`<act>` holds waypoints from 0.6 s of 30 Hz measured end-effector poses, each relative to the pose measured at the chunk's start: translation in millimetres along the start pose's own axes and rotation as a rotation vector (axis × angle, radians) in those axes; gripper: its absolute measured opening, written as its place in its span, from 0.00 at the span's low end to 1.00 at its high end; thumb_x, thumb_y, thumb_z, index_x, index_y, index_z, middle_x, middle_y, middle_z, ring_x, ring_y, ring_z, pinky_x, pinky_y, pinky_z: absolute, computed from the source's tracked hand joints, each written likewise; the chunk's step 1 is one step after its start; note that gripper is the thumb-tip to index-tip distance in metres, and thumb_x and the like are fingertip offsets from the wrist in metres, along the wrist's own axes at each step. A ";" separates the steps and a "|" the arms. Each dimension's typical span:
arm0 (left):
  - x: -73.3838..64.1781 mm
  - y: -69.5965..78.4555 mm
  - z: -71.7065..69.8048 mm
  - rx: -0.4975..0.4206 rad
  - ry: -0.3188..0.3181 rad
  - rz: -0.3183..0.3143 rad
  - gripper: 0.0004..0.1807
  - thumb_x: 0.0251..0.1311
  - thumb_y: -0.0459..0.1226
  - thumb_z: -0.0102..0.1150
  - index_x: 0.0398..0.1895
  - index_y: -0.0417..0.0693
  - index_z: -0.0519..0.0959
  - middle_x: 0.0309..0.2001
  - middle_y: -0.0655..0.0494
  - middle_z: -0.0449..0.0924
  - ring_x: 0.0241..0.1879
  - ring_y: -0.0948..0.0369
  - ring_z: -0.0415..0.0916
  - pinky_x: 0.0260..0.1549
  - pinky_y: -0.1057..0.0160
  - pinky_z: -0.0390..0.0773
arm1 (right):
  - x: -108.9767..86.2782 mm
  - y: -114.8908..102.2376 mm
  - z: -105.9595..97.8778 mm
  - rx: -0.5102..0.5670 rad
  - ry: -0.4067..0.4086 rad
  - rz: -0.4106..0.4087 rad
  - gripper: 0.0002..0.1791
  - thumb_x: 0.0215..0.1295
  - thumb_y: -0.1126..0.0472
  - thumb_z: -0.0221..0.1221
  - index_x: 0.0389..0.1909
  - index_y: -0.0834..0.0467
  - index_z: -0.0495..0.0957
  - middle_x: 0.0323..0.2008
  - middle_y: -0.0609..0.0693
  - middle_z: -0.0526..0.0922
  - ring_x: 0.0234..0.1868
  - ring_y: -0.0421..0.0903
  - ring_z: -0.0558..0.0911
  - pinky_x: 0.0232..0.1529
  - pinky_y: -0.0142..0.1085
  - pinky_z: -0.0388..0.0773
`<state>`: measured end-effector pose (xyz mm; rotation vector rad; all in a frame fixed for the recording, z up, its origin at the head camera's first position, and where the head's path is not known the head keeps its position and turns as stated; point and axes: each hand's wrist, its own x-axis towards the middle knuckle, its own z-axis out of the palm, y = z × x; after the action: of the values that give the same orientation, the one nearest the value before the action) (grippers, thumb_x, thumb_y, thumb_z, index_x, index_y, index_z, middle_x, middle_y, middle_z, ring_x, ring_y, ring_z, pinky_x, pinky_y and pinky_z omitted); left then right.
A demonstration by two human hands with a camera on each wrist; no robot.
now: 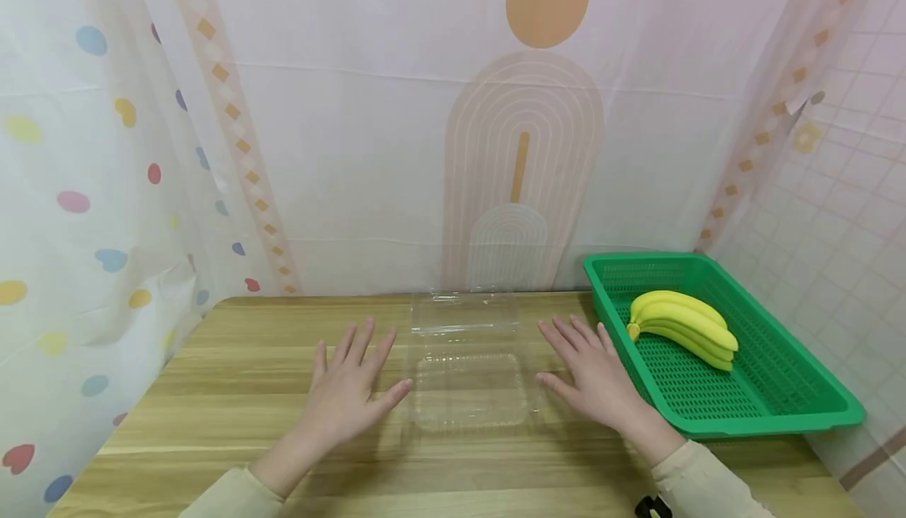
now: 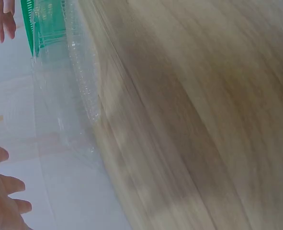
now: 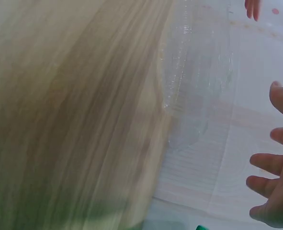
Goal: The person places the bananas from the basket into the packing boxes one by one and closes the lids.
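A clear plastic clamshell box stands on the wooden table with its lid raised toward the back. My left hand hovers just left of the box, fingers spread and holding nothing. On the other side, my right hand is held with spread fingers between the box and the green basket. Neither hand grips anything. In the left wrist view the box shows side-on beyond the fingers. The right wrist view shows the box and my right fingers apart from it.
Inside the green basket at the right lies a bunch of yellow bananas. A patterned curtain hangs behind the table, with more cloth at both sides. A small black object shows by the right sleeve.
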<state>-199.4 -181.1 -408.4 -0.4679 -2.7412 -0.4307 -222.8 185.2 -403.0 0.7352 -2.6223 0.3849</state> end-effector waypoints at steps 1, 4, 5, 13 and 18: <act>-0.1 0.1 0.4 0.004 0.010 0.003 0.43 0.63 0.62 0.55 0.75 0.50 0.62 0.75 0.39 0.50 0.74 0.39 0.42 0.65 0.26 0.35 | 0.1 0.6 0.6 0.001 0.018 -0.005 0.40 0.63 0.46 0.65 0.72 0.58 0.66 0.68 0.63 0.68 0.71 0.64 0.60 0.69 0.68 0.47; -0.3 0.4 1.1 0.006 0.038 0.010 0.43 0.62 0.61 0.56 0.75 0.49 0.63 0.74 0.39 0.54 0.74 0.40 0.45 0.66 0.28 0.39 | 0.0 1.7 2.1 0.006 0.075 -0.017 0.38 0.62 0.48 0.66 0.70 0.60 0.68 0.65 0.62 0.72 0.68 0.63 0.65 0.69 0.66 0.49; -0.4 0.5 1.2 0.006 0.046 0.013 0.42 0.62 0.61 0.56 0.74 0.49 0.63 0.74 0.39 0.55 0.74 0.40 0.46 0.66 0.28 0.40 | -0.2 2.0 2.5 0.006 0.096 -0.024 0.37 0.62 0.49 0.67 0.69 0.60 0.69 0.63 0.61 0.73 0.67 0.63 0.67 0.69 0.65 0.51; 0.5 1.7 5.1 -0.008 0.175 0.084 0.40 0.60 0.56 0.61 0.70 0.43 0.68 0.68 0.40 0.66 0.67 0.41 0.61 0.63 0.30 0.57 | -3.2 3.7 1.1 0.017 0.233 -0.090 0.35 0.57 0.54 0.71 0.64 0.60 0.74 0.55 0.58 0.79 0.59 0.59 0.74 0.66 0.62 0.60; 2.2 3.7 8.0 -0.083 0.225 0.081 0.39 0.57 0.52 0.66 0.67 0.39 0.71 0.66 0.41 0.69 0.63 0.41 0.66 0.60 0.34 0.66 | -4.8 8.1 -3.9 0.021 0.271 -0.107 0.34 0.55 0.56 0.72 0.63 0.59 0.75 0.53 0.57 0.80 0.55 0.57 0.76 0.61 0.59 0.67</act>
<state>-202.1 -174.4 -413.9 -0.5163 -2.4869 -0.5429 -222.3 195.3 -402.9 0.7683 -2.3185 0.4482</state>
